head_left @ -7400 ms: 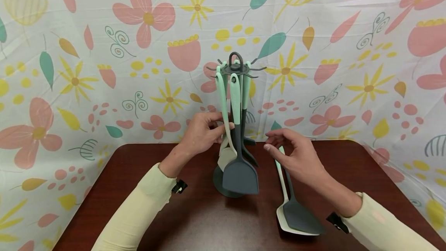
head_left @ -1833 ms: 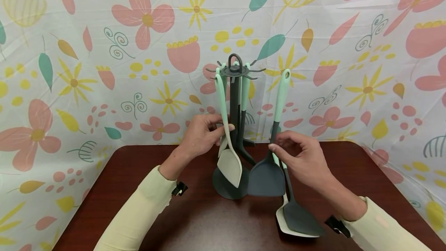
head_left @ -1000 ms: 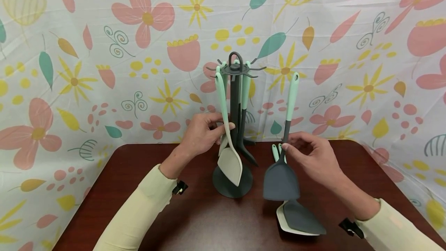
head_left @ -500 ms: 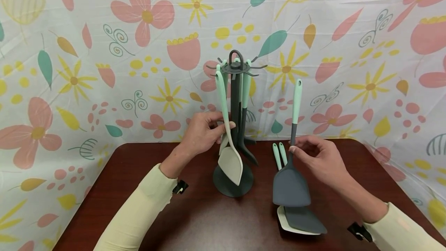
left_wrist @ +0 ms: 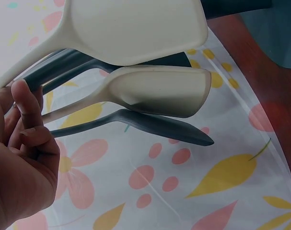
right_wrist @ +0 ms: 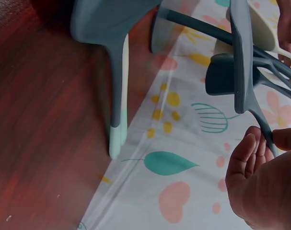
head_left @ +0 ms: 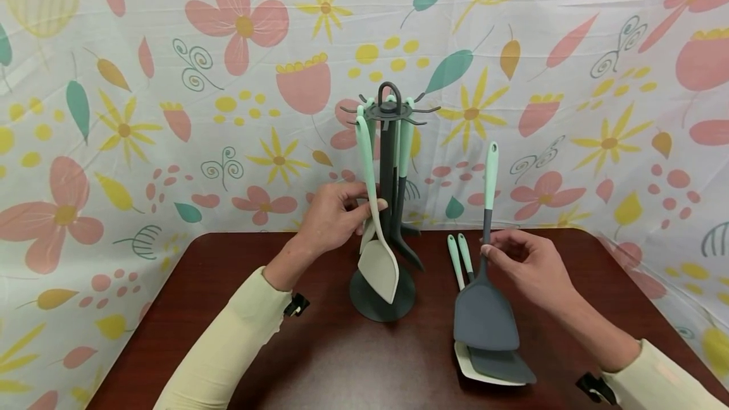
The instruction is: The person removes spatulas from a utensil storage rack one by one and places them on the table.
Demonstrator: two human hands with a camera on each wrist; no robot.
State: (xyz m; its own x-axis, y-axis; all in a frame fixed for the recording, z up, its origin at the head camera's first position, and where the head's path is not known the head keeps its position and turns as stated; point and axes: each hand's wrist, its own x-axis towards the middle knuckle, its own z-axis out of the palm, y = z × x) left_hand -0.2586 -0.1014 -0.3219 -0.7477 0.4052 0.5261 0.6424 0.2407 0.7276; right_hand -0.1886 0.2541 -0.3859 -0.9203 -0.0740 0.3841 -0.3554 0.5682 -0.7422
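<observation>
My right hand [head_left: 529,264] pinches the shaft of a dark grey spatula [head_left: 486,318] with a mint handle, held upright, blade down. In the right wrist view that spatula [right_wrist: 242,57] shows edge-on above my fingers. Behind the hanging cream spatula [head_left: 378,271], my left hand [head_left: 333,217] grips the post of the utensil stand [head_left: 389,163]; the hanging shafts partly hide the grip. Several more utensils hang there, among them a cream scoop [left_wrist: 159,91] and a dark spoon-like tool [left_wrist: 164,127]. Overlapped by the held spatula, a second dark spatula [head_left: 504,366] rests on a white one [head_left: 466,372].
The stand's round dark base [head_left: 370,302] sits on a dark red-brown table [head_left: 319,359]. Thin hooks [head_left: 424,110] stick out around the stand's top. A flower-printed cloth [head_left: 228,112] hangs directly behind the table.
My right hand has taken the dark spatula off the front of the stand and carried it right, then lower over the two lying spatulas. My left hand has stayed at the stand.
</observation>
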